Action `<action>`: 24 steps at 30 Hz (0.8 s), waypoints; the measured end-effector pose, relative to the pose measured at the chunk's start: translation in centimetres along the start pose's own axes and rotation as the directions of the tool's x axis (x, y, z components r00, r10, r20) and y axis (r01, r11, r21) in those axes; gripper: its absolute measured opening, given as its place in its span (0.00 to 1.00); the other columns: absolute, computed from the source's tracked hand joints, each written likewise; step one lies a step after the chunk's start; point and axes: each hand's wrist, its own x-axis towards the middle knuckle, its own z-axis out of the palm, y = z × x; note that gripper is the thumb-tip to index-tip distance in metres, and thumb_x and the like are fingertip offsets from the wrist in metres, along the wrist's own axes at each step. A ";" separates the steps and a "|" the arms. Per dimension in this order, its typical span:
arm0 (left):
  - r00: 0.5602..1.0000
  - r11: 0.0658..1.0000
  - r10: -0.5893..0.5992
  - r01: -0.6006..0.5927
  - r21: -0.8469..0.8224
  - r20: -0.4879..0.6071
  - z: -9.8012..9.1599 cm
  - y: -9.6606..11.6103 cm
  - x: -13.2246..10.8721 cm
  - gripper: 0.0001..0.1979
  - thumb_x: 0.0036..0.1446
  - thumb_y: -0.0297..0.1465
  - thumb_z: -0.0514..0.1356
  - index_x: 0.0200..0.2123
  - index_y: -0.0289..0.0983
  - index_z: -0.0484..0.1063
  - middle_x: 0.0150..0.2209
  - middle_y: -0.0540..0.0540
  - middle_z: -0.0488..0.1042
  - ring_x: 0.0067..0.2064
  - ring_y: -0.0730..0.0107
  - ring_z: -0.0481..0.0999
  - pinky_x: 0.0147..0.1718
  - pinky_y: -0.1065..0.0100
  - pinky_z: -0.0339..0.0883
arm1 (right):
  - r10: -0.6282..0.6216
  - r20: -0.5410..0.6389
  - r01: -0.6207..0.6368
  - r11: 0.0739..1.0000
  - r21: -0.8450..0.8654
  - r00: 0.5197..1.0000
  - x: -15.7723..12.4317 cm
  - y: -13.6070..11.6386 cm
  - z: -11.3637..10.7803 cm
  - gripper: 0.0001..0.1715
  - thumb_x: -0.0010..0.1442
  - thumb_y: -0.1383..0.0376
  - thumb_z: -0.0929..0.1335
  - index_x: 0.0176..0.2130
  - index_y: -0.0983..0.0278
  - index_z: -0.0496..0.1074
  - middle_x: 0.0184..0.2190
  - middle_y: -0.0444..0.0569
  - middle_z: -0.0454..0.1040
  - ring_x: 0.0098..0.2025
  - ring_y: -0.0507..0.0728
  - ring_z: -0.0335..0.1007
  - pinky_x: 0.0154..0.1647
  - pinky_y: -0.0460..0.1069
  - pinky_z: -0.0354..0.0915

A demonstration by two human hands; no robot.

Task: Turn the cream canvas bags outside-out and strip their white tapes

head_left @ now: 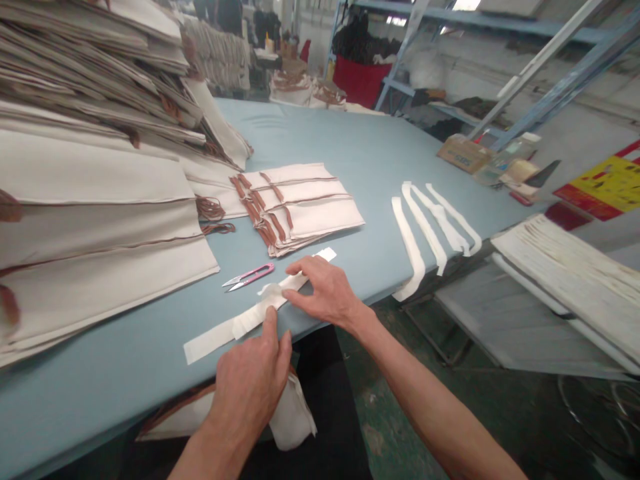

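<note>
A flat cream strip (207, 341) lies slantwise near the table's front edge, with thinner whitish pieces (249, 320) overlapping its middle. My left hand (253, 373) presses an outstretched index fingertip onto the strip; the thumb is apart and the other fingers are curled mostly out of sight. On the strip's farther half rests my right hand (327, 290), thumb and index finger spread, the thumb touching a raised whitish bit (271, 291). Pink-handled thread snips (257, 273) lie just beyond the strip. Below the table edge, a cream fabric piece with brown trim (293, 417) sits over my lap.
Stacked cream fabric pieces with brown cords (100, 227) crowd the left. A smaller stack of cream bags (320, 200) lies mid-table. Several white strips (410, 240) hang over the right edge. A cardboard box (465, 153) and clear bottle (515, 157) stand behind; a loaded rack (575, 287) adjoins.
</note>
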 end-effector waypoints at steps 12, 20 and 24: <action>0.929 0.956 -0.008 -0.102 -0.277 -0.371 5.8 -5.5 -1.3 0.26 0.75 0.41 0.52 0.69 0.38 0.72 0.39 0.42 0.90 0.40 0.50 0.92 0.32 0.64 0.80 | -0.141 0.057 0.152 0.921 -0.358 0.988 -1.0 -3.5 4.1 0.11 0.73 0.63 0.70 0.36 0.62 0.75 0.33 0.50 0.80 0.40 0.61 0.73 0.43 0.55 0.64; 0.918 0.939 -0.039 -0.101 -0.328 -0.394 8.3 -7.6 -3.8 0.28 0.71 0.42 0.56 0.70 0.40 0.69 0.35 0.46 0.89 0.34 0.52 0.91 0.27 0.67 0.78 | 0.043 -0.016 -0.046 0.932 -0.360 0.999 -2.0 -7.4 6.6 0.07 0.73 0.68 0.68 0.39 0.63 0.73 0.36 0.52 0.80 0.41 0.61 0.76 0.39 0.54 0.68; 0.920 0.910 -0.077 -0.093 -0.403 -0.384 7.8 -6.8 -4.0 0.20 0.73 0.41 0.55 0.63 0.43 0.74 0.39 0.46 0.90 0.32 0.58 0.90 0.29 0.68 0.79 | 0.068 0.030 -0.054 0.940 -0.336 0.997 -1.4 -7.2 5.9 0.06 0.74 0.65 0.68 0.41 0.63 0.74 0.39 0.52 0.80 0.43 0.61 0.77 0.42 0.54 0.71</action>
